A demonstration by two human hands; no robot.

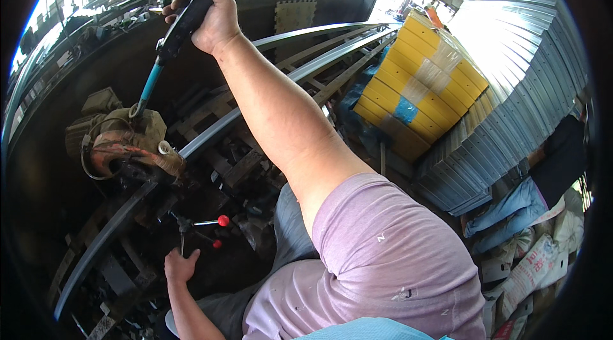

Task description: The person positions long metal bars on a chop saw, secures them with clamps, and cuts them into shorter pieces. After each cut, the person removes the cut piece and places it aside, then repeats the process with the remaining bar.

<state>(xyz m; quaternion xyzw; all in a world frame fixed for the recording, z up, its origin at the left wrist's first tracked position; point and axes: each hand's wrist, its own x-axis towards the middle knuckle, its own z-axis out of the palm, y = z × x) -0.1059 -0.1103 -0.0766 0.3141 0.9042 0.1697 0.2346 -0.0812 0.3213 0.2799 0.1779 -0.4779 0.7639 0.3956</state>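
Note:
My right arm reaches far up and left, and my right hand [217, 19] is closed around the black grip of a lever [151, 84]. The lever's teal shaft runs down to a dirty cut-off saw [124, 139] with a motor and a worn orange guard. Lower down, my left hand [181, 267] is wrapped around one spoke of a vise handle [185, 224], its fingertips partly hidden. Other spokes end in red ball knobs [223, 220]. A long grey metal bar [108, 231] passes under the saw head; the blade's contact with it is hidden.
More long metal profiles [306, 70] stretch away at the far right of the saw. Yellow panels [424, 78], taped in a stack, stand beside a tall pile of corrugated sheets [472, 142]. Another person in jeans [511, 209] is at the right, near white sacks [527, 273].

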